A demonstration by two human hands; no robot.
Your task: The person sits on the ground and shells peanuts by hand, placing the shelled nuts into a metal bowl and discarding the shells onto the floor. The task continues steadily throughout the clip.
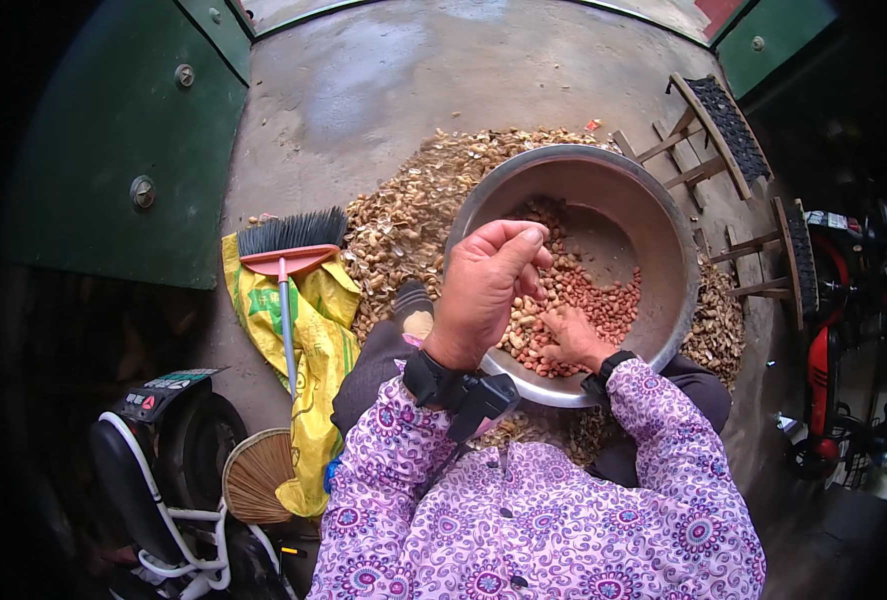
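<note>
My left hand (496, 280) is raised over the left part of a large metal basin (672, 230). Its fingers are curled in, thumb against the forefinger; whatever they hold is hidden. Lower down, inside the basin, my right hand (572, 338) rests among the peanuts, thumb and fingers apart and touching them. Red-skinned peanut kernels (612, 308) lie across the basin's bottom, with paler unshelled peanuts (522, 330) near my hands. The basin stands between my legs, tilted slightly toward me. Both wrists wear black bands.
Peanut shells (394, 225) are heaped around the basin. To the left, a broom (286, 262) lies on a yellow sack (309, 350), near a straw fan (261, 475) and a white-framed wheeled vehicle (189, 520). Wooden stools (709, 135) stand right, beside a red vehicle (822, 380). Green doors (129, 150) flank the floor.
</note>
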